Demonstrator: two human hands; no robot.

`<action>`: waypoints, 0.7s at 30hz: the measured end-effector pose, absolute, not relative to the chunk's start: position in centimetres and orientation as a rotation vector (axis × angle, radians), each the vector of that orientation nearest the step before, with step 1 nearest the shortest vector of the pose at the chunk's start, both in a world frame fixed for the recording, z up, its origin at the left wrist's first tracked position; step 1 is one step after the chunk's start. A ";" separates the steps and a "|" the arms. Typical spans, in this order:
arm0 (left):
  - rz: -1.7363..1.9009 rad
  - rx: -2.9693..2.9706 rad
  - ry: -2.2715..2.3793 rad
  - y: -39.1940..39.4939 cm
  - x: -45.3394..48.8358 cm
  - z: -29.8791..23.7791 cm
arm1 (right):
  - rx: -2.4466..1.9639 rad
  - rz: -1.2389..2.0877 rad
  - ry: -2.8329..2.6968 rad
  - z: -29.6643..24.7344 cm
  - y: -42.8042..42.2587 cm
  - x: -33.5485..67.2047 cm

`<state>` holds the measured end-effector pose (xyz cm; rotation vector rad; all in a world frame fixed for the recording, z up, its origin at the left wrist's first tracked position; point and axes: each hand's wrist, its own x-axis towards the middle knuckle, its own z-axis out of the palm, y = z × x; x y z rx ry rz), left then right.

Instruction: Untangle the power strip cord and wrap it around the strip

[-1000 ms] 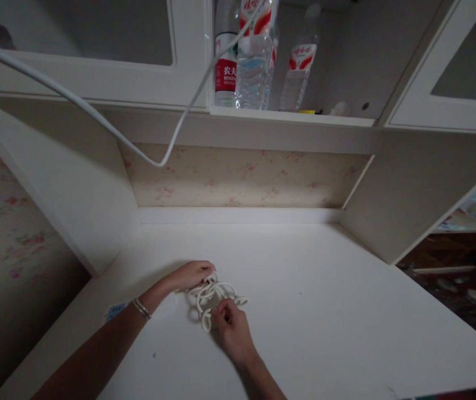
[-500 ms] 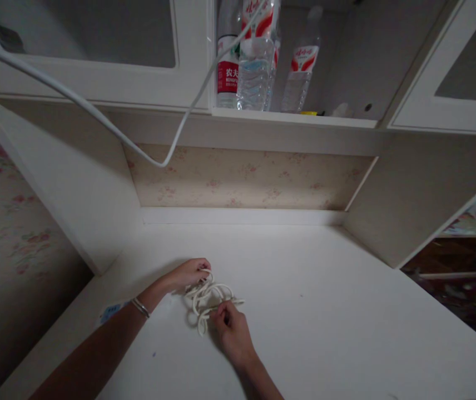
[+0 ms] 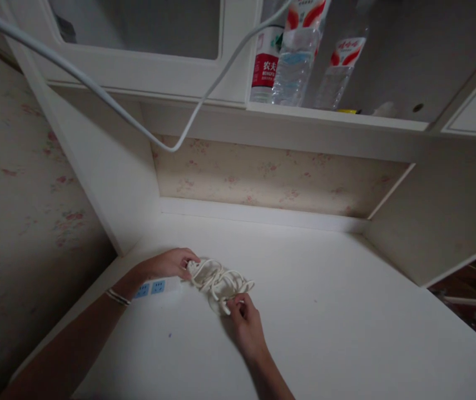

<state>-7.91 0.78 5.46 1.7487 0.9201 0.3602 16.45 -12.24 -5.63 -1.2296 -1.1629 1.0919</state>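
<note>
A tangled white power cord [image 3: 217, 278] lies in loose loops on the white desktop. My left hand [image 3: 178, 263] pinches the cord at the far left end of the bundle. At the near right side of the loops, my right hand [image 3: 245, 318] has its thumb and fingers closed on another part of the cord. A white power strip with blue socket faces [image 3: 158, 286] rests beside my left wrist, partly covered by my forearm.
The white desktop [image 3: 325, 333] runs between side panels. Overhead, a shelf holds several plastic bottles [image 3: 294, 66] next to a cabinet door with a dark pane [image 3: 146, 28]. A thick white cable [image 3: 108, 105] hangs across the upper view.
My view has shifted left, showing more of the power strip. My left hand has moved left along the cord; the loops are spread out more between my hands.
</note>
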 end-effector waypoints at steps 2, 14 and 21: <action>0.428 1.956 1.012 0.3 -8.1 5.6 | -1.200 1.151 -1.060 -5.6 -12.4 16.4; 0.988 1.792 1.273 -8.9 -3.3 -0.4 | -1.050 1.138 -0.790 -4.8 -12.2 16.6; 1.094 1.678 1.264 -8.9 -0.7 -2.8 | -1.138 1.085 -0.788 -5.7 -12.3 16.3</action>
